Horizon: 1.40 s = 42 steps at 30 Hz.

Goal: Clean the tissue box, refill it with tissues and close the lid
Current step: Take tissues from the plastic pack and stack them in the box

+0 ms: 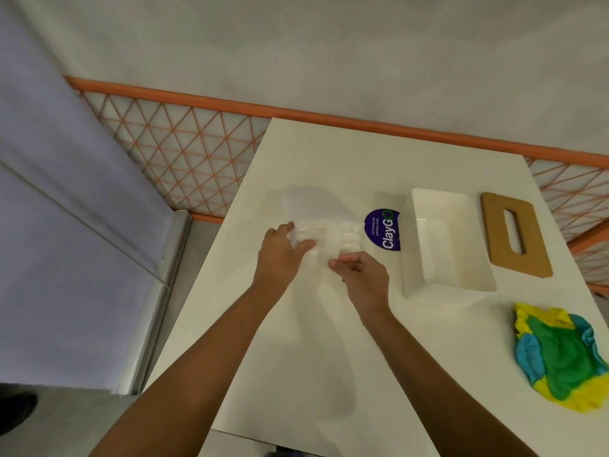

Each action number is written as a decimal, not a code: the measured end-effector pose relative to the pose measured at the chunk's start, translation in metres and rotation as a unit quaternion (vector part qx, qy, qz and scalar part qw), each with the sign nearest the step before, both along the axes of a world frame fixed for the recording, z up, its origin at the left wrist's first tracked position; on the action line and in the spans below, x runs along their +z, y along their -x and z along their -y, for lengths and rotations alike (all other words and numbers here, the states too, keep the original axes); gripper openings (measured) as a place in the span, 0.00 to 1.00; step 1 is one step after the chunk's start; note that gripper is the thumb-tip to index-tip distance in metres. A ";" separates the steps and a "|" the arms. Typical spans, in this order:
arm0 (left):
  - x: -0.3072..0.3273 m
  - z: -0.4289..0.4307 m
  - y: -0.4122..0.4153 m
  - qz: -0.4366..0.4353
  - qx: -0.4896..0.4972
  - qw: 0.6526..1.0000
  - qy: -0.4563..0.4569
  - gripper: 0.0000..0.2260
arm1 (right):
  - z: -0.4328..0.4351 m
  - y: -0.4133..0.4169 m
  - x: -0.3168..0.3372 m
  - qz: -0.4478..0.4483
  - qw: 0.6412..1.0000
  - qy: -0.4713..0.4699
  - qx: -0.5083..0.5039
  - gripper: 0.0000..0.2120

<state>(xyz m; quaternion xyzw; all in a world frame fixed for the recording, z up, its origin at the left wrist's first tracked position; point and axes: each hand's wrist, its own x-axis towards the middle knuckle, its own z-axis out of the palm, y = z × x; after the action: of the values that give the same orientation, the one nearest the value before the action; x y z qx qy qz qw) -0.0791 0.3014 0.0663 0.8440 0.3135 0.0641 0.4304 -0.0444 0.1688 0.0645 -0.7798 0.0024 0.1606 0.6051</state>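
Observation:
A pack of white tissues in clear plastic wrap [333,237] lies on the white table [296,357]. My left hand [280,255] grips its left end. At the pack's near edge, my right hand [362,275] pinches the wrap. To the right stands the white tissue box [445,245], open and with nothing inside. Its brown wooden lid [514,237], with a slot in the middle, lies flat on the table just right of the box.
A crumpled cloth in yellow, green and blue [560,354] lies at the table's right edge. A round purple sticker [382,229] sits between the pack and the box. An orange lattice railing [184,143] runs behind the table.

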 end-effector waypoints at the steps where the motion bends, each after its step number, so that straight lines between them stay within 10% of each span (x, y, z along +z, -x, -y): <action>1: 0.002 0.000 -0.005 -0.004 0.006 1.000 -0.001 0.24 | -0.002 -0.003 0.005 -0.003 1.000 0.008 0.005 0.07; 23: -0.059 0.017 0.036 -0.028 0.004 0.994 0.103 0.41 | 0.039 -0.042 0.022 -0.227 0.962 -0.077 0.127 0.02; 42: -0.038 0.065 0.042 -0.095 0.081 0.991 -0.057 0.13 | 0.028 -0.020 -0.041 -0.123 0.976 0.088 0.154 0.04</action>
<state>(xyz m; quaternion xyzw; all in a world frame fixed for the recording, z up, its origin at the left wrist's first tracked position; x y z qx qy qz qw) -0.1209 0.2366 0.0280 0.8411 0.4163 0.0367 0.3433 -0.0247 0.1408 0.0230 -0.7950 -0.0294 0.3461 0.4973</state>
